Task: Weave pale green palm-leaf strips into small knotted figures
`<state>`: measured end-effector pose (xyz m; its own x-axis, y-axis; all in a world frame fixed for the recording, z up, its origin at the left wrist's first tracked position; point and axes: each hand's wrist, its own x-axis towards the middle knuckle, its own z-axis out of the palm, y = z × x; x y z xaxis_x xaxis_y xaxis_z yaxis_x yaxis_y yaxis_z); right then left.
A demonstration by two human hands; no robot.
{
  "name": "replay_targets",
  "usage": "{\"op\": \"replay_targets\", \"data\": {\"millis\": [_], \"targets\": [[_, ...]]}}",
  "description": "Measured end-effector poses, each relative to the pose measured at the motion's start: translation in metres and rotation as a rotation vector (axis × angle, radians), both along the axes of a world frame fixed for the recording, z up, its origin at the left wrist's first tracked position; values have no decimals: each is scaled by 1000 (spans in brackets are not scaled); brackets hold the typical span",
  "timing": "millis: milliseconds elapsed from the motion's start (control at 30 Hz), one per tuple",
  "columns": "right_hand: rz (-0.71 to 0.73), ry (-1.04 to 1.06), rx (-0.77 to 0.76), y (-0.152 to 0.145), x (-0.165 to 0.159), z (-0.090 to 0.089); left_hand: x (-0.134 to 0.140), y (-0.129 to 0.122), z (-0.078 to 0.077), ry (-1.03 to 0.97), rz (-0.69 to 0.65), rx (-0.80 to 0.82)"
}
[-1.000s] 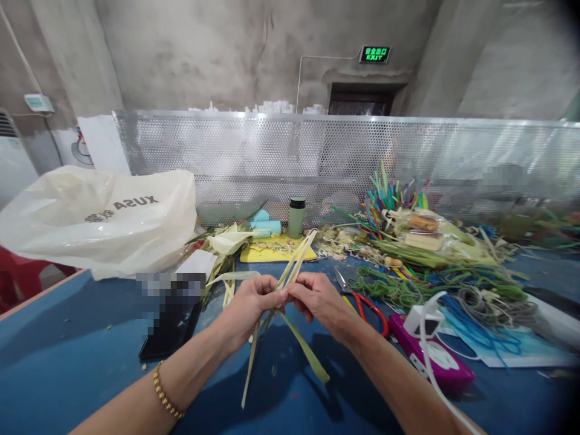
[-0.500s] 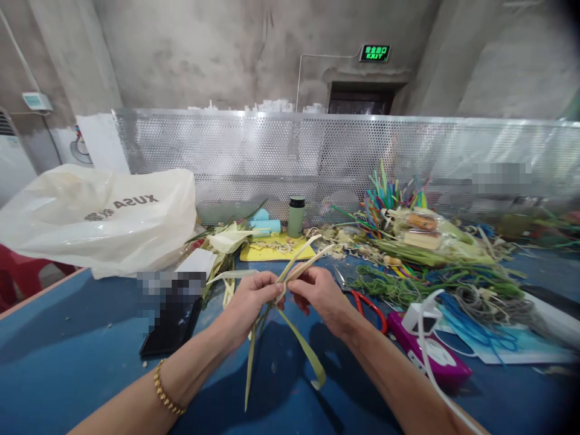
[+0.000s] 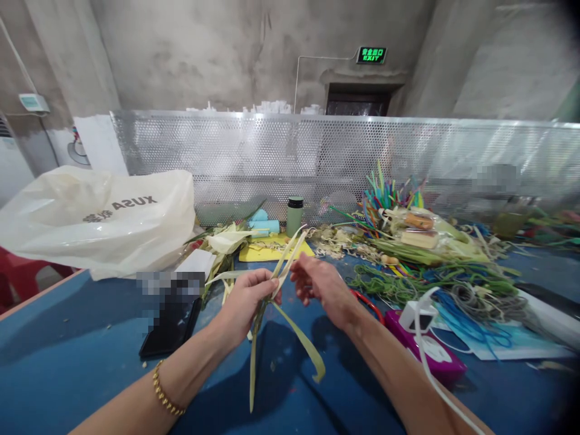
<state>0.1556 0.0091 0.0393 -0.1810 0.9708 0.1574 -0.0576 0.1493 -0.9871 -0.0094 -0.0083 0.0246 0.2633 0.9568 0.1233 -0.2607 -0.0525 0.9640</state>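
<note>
My left hand (image 3: pixel 254 296) pinches a small bundle of pale green leaf strips (image 3: pixel 287 260) between thumb and fingers, above the blue table. Two ends point up and away, while a broad curling strip (image 3: pixel 304 341) and a narrow straight one (image 3: pixel 254 374) hang below the grip. Just right of the upper ends is my right hand (image 3: pixel 319 287), its fingers loosely bent and apart. Its fingertips come close to the strips; whether they touch is hard to see. Red-handled scissors (image 3: pixel 368 305) lie partly hidden behind my right wrist.
Left of my hands are a dark phone (image 3: pixel 172 323), dry husks (image 3: pixel 226 241) and a large white bag (image 3: pixel 99 217). A green bottle (image 3: pixel 295 216) stands behind a yellow sheet (image 3: pixel 254 254). Green cords (image 3: pixel 385 284) and a purple power strip (image 3: pixel 430 350) with a white cable lie to the right.
My right hand has let go of the strips and drawn slightly back, its fingers loosening. The upper strip ends have swung closer together and more upright; the left hand keeps its pinch.
</note>
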Motion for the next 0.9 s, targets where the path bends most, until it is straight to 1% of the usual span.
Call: {"op": "replay_targets", "data": {"millis": [67, 100, 200, 300, 433, 533, 600, 633, 667, 700, 733, 767, 800, 833, 867, 900], "targets": [[79, -104, 57, -3, -9, -2, 0, 0, 0, 8, -6, 33], [79, -114, 73, -4, -12, -3, 0, 0, -1, 18, -12, 45], [18, -107, 82, -5, -17, -6, 0, 1, -1, 66, -22, 67], [-33, -91, 98, -3, -15, -5, -1, 0, -1, 119, -33, 78], [-107, 19, 154, 3, -4, 2, 0, -4, -2, 146, -89, 61], [-229, 165, 163, 10, 9, 9, -1, -4, -2, 117, -134, 33], [-299, 232, 175, 11, 16, 13, -3, -1, -3, 84, -123, -7], [-301, 219, 149, 10, 18, 14, -4, 0, -3, 66, -94, -24], [-264, 161, 98, 8, 18, 14, -4, 2, -3, 45, -62, -33], [-181, 57, 46, 5, 16, 13, -5, 4, -3, 24, -31, -41], [-69, -71, 5, 2, 13, 10, -5, 5, -4, 3, -9, -48], [76, -183, -13, -2, 8, 7, -5, 6, -4, -17, 4, -55], [186, -258, -9, -6, 2, 4, -5, 7, -4, -34, 10, -60], [268, -313, 11, -9, -3, 1, -4, 8, -4, -49, 10, -64], [306, -340, 36, -11, -7, -2, -4, 8, -4, -62, 6, -67], [315, -350, 40, -12, -11, -4, -4, 9, -4, -73, 2, -72]]}}
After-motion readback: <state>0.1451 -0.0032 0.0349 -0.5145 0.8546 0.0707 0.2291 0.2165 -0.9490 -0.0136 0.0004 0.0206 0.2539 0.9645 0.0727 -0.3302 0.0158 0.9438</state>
